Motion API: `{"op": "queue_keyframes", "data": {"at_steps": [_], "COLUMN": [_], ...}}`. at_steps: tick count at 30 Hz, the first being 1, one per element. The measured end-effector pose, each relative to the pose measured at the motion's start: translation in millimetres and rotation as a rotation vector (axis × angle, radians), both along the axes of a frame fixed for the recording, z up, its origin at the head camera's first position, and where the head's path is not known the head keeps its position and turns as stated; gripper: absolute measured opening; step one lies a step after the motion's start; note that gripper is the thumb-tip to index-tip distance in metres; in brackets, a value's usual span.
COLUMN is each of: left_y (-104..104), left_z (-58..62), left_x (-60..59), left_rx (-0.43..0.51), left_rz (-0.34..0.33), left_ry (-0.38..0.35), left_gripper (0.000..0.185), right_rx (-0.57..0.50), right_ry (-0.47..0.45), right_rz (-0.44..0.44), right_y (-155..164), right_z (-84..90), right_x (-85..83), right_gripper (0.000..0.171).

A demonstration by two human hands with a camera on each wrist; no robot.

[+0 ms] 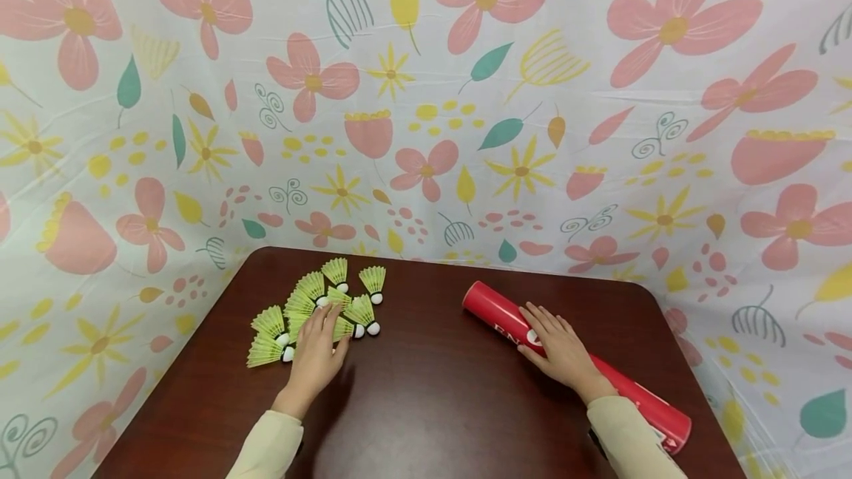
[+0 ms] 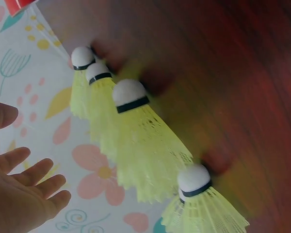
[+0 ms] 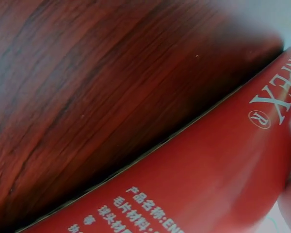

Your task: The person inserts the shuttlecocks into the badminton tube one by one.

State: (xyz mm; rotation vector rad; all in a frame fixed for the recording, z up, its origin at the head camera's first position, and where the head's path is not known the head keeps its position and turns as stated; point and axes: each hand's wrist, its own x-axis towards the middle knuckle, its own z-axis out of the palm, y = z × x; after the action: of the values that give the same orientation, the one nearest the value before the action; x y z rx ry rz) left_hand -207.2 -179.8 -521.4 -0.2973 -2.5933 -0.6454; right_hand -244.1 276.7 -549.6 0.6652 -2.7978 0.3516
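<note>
From the head view we see the whole layout: our left hand [image 1: 318, 350] lies with straight fingers over the near edge of a cluster of yellow-green shuttlecocks [image 1: 313, 309] on the left part of the dark wooden table [image 1: 426, 390], while our right hand [image 1: 559, 350] rests flat, fingers extended, on top of a red tube [image 1: 572, 364] lying slantwise on the right. The two hands are well apart, with bare tabletop between them.

The left wrist view adds what the head view cannot: the shuttlecocks' [image 2: 136, 141] white cork tips with black bands, lined up close together, and our left hand [image 2: 19, 194] open, fingers spread, gripping nothing.

The right wrist view shows only the tube's [image 3: 208, 179] printed white lettering against the table [image 3: 87, 87]; the hand barely appears there.
</note>
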Motion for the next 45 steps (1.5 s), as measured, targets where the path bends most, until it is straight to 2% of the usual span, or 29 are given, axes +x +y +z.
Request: {"op": "queue_keyframes", "data": {"at_steps": [5,11,20,29,40,45], "left_y": [-11.5,-25.5,-43.3,-54.7,-59.4,-56.9], "left_z": [-3.0,-6.6,-12.5,-18.5,-23.4,-23.1], "left_x": [1.1,4.4,9.1,15.6,16.5,16.8], "left_rx": [-0.008,0.0,0.004,0.014,0.042,0.084], "left_rz": [0.022,0.057,0.107,0.118,0.139,0.137], "left_ry": [0.008,0.003,-0.079,-0.106,-0.244,-0.272], "left_gripper": [0.056,0.056,0.054,0.053,0.049,0.044], "right_rx": [0.037,0.03,0.033,0.029,0.019,0.005], "right_ry": [-0.003,-0.003,0.02,0.032,0.036,0.082], "right_rz": [-0.009,-0.004,0.016,0.053,0.066,0.091], "right_y": [3.4,7.1,11.1,10.8,6.3,5.7], "right_z": [-2.0,-2.6,-3.2,-3.2,-2.7,-2.6], "right_x": [0.2,0.6,-0.3,-0.6,1.1,2.0], "right_gripper": [0.081,0.083,0.085,0.084,0.083,0.082]}}
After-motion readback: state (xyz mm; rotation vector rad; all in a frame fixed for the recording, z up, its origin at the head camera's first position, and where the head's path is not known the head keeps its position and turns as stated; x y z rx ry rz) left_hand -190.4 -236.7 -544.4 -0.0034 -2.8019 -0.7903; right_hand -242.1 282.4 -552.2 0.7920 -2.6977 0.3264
